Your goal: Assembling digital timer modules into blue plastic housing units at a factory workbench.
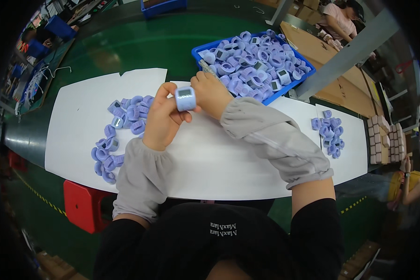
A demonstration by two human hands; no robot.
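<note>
My left hand [159, 116] pinches a lavender watch [185, 100] over white sheeting [228, 168] on the green table [112, 44]; can't tell whether my right hand [212, 93], near the blue bin [285, 89], grips anything. Red stool [79, 205] lower left, co-worker [333, 16] upper right.

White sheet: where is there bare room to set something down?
On the sheet between the grey sleeves, and left of the left purple pile. The green table left of the blue tray is bare too. Crowded: the heaped tray, both purple piles.
</note>
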